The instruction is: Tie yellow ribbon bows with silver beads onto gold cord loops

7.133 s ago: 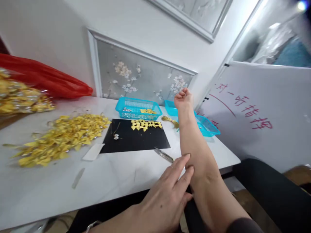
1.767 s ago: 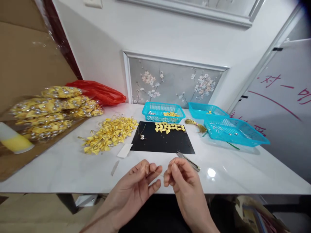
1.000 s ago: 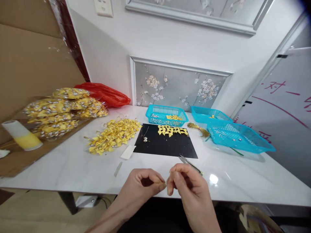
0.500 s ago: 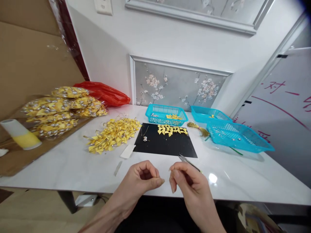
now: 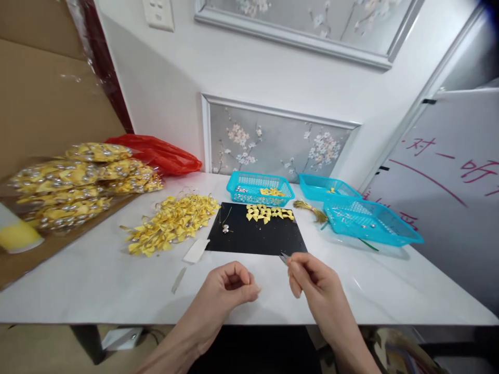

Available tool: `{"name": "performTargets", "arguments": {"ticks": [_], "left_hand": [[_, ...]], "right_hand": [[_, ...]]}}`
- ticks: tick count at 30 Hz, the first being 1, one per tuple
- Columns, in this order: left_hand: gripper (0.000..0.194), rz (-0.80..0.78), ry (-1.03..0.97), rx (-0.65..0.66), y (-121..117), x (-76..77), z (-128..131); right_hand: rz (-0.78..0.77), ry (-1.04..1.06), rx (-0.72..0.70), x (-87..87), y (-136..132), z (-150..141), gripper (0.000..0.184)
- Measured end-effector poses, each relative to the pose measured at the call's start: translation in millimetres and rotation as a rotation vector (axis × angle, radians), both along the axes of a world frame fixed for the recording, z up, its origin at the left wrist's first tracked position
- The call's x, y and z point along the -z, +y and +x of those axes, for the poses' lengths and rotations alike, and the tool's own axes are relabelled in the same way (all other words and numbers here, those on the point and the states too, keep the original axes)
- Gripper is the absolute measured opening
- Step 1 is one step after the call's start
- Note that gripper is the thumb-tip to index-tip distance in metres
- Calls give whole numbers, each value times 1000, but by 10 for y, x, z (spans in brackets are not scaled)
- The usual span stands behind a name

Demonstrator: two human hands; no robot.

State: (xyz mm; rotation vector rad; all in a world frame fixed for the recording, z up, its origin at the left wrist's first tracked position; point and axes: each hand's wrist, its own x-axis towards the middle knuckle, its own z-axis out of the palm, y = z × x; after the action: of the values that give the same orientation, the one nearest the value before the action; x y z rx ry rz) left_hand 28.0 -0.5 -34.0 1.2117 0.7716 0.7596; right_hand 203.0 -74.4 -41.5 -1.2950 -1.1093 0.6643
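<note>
Thumb and forefinger of my left hand [image 5: 231,284] are pinched together over the front of the table; whatever they hold is too small to make out. My right hand [image 5: 316,280] is also closed in a pinch, apart from the left, and any thing in it is hidden. Behind the right fingertips lie scissors [image 5: 284,256], mostly covered by that hand. On the black mat [image 5: 253,240] beyond sit several yellow ribbon bows [image 5: 268,213] in rows. A small pearl-like bead piece with a thin stem [image 5: 225,228] rests at the mat's left.
Left of the mat spreads a heap of yellow bows [image 5: 171,223], with bagged bows [image 5: 62,182] and a red plastic bag [image 5: 156,153] behind. Blue baskets [image 5: 259,181] stand along the back and right [image 5: 374,221], near a bundle of golden stems [image 5: 311,209]. A white card [image 5: 196,251] lies nearby.
My right hand has moved right and slightly up, away from the left, and now covers more of the scissors. Both hands stay pinched. The camera view has shifted a little.
</note>
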Motion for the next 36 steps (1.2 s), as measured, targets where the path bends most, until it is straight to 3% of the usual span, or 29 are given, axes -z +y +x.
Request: {"name": "performTargets", "arguments": {"ticks": [4,7,9,14,19,24,30,36], "left_hand": [[18,61,-11,-93,148,48,127],[30,65,-33,-158,191,44,155],[24,54,-46,-186,161,17,141],[30,129,9,-82,9,-55,96],[28,239,71,-36,64,51,75],[28,161,12,-101,159,162,20],[27,185,33,-44,122,107,-16],[29,163,3,-58,107,104,-39]], "right_hand": [[-36,-1,-3,34,302,242,32],[-77,-51,59,53,580,580,31],[-132,-103,119,69,763,824,28],[-304,-322,205,96,1134,1198,31],[-356,-613,155,24,1330,1038,31],[-333,-875,65,-44,1520,672,30],[-374,-1111,74,50,1777,513,32],[-308,-1283,91,97,1706,516,31]]}}
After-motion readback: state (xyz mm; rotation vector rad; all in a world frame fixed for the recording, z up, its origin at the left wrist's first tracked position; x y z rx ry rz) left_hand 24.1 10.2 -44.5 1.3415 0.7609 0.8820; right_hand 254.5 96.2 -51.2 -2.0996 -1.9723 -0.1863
